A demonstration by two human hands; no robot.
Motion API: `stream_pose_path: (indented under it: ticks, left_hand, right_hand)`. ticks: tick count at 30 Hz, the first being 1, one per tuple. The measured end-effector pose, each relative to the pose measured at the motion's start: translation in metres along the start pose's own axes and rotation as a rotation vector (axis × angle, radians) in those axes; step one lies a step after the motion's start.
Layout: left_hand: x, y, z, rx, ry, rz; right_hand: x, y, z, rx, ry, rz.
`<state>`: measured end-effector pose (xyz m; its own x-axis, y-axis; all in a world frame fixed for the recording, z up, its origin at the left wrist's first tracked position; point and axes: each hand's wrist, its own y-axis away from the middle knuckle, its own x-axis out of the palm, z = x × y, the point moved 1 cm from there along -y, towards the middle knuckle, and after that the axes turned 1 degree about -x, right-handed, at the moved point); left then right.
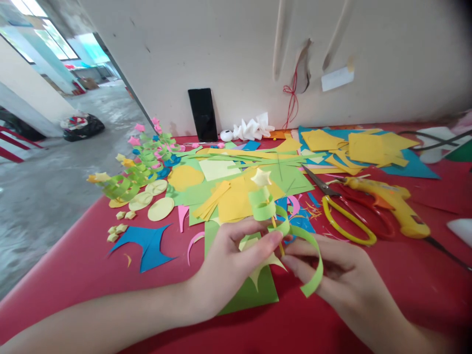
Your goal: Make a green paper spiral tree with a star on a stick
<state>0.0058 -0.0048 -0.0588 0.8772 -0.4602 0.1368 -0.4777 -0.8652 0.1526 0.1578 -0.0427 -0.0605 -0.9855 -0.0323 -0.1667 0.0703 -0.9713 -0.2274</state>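
head view: left hand (228, 260) and right hand (332, 275) both pinched shut on thin stick (275, 227) above red bench (73, 265), keeping it upright; green paper strip (291, 231) coiled round it, star (261, 177) on top. scissors (342, 211), glue gun (387, 201) just right, within reach.

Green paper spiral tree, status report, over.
Left hand and right hand both pinching the green paper spiral tree with yellow star. Loose strip end curling over right fingers. Yellow-handled scissors lying close right.

Thin stick (273, 222) mostly hidden behind my fingertips (275, 239); glue gun (391, 204) cord cut off far right of them.
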Motion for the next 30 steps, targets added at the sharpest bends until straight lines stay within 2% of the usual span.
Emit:
stream_pose_path:
  ticks: [12,19,25,30]
  left_hand:
    - [-0.0008,0.0018,0.0017,0.010,-0.017,-0.007]
    - [0.0013,0.0007,-0.0009,0.011,0.029,0.039]
    - [0.0014,0.0011,-0.0008,-0.004,0.044,0.041]
    - [0.0009,0.0018,0.0000,0.065,0.041,0.049]
  right_hand:
    - [0.0010,-0.0006,-0.0015,-0.031,0.000,-0.003]
    - [0.0000,0.0018,0.0002,-0.101,0.082,-0.003]
    - [0.0004,0.0040,0.0009,-0.055,0.120,0.008]
    - [-0.0012,0.0030,0.0034,0.103,0.137,0.023]
